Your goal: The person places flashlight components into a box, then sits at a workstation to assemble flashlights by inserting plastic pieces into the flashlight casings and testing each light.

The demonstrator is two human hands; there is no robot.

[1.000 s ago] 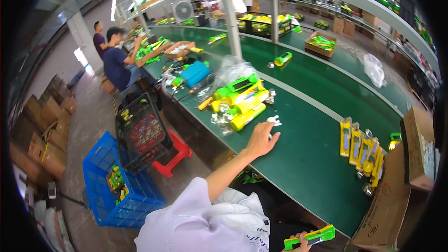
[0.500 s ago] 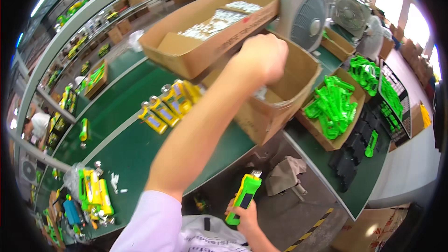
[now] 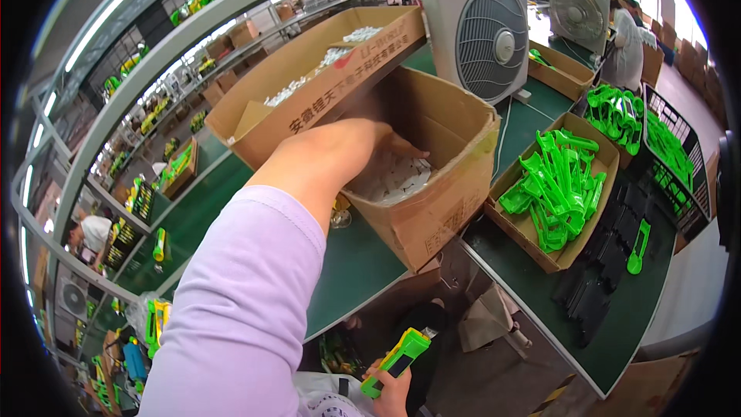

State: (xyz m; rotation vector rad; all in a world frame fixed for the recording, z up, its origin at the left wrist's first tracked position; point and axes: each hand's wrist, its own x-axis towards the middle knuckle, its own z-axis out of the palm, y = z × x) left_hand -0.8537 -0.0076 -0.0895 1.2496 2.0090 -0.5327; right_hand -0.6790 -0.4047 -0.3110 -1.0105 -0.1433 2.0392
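Note:
My left hand (image 3: 347,147) reaches down into an open cardboard box (image 3: 440,220). One finger stretches out over the small white pieces (image 3: 401,177) in it; the other fingers are partly hidden. Low in the picture, my right hand (image 3: 392,392) grips a green-and-yellow handheld device (image 3: 401,355), which has a dark panel and a metal tip pointing up and right. A shallower carton (image 3: 309,96) with more small white pieces sits just behind the box, tilted.
Right of the box, a tray (image 3: 532,251) holds green plastic shells (image 3: 559,185), with black parts (image 3: 598,262) beside it. A grey fan (image 3: 494,38) stands behind. More green-and-yellow devices (image 3: 158,324) lie at the left. The green table's edge (image 3: 540,332) runs diagonally.
My left hand has gone from above the box down into it, its sleeve now covering much of the table. My right hand still holds the device, now lower and more tilted.

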